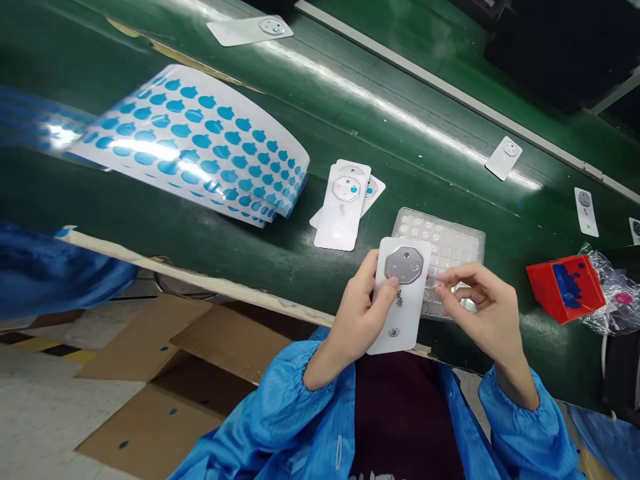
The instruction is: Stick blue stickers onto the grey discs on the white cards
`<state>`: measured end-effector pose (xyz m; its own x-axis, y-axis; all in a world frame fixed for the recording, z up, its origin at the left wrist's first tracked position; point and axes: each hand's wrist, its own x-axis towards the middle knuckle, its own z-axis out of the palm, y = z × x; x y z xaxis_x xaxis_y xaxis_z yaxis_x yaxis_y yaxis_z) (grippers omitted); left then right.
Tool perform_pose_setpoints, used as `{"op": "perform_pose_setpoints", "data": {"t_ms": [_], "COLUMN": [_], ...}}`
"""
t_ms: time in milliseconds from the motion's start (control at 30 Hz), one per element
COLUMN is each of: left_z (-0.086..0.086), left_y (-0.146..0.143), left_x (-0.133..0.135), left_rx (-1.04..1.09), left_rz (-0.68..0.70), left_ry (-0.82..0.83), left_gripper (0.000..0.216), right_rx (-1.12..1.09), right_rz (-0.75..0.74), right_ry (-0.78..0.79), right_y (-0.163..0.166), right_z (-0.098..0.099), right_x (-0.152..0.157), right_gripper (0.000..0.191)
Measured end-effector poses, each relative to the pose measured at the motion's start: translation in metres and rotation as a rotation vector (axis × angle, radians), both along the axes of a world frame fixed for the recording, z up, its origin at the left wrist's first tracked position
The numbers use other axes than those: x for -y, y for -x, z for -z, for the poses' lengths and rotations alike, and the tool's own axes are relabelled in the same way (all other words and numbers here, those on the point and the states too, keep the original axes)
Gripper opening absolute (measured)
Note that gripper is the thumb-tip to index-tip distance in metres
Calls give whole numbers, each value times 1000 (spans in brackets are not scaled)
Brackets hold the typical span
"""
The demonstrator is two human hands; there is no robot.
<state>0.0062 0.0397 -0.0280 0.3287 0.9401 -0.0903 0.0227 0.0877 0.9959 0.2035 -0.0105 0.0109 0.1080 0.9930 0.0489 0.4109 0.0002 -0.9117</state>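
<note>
My left hand (363, 310) is closed around a white phone back cover (413, 307) with a grey octagonal camera plate, its thumb lying on the plate's lower edge. Just right of the cover, my right hand (483, 300) has thumb and forefinger pinched together. What sits between those fingertips is too small to make out; it looks clear. Behind both hands lies a clear plastic tray (460, 240) with rows of small pockets, partly hidden by the cover and my right fingers. Farther left, white back covers (337, 223) lie stacked on the green bench, blue dots on their camera plates.
A curled sheet of blue stickers (200, 143) covers the left of the bench (280, 273). At right stands a red bin (563, 290) beside crumpled clear plastic (617, 300). More covers (504, 159) lie along the far strip. Cardboard boxes (150, 400) are on the floor.
</note>
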Motion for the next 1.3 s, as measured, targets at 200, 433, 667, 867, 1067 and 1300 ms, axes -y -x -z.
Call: {"op": "perform_pose_setpoints", "data": {"t_ms": [200,433,667,867,1067,1300], "left_z": [0,1,-2,-1,0,2], "left_y": [-3,-11,-15,-19,-23,-21], "left_x": [4,8,15,20,23,24], "left_rx": [-4,-13,-63,-72,-83,-128], "left_rz": [27,39,11,-36,-76,-65], "left_ry": [-24,-33,-153,-276,-350,-374], "left_gripper": [19,14,16,18,16,16], "right_rx": [-89,-95,-100,-78,-98,-93], "right_rz": [115,124,258,295,304,246], "right_ry": [31,52,0,-92,-103,-22], "right_y": [1,6,21,29,31,26], "right_z": [2,4,7,7,6,2], "right_x": [-5,-7,-8,-8,-9,-12], "right_gripper": [8,12,16,15,13,12]}}
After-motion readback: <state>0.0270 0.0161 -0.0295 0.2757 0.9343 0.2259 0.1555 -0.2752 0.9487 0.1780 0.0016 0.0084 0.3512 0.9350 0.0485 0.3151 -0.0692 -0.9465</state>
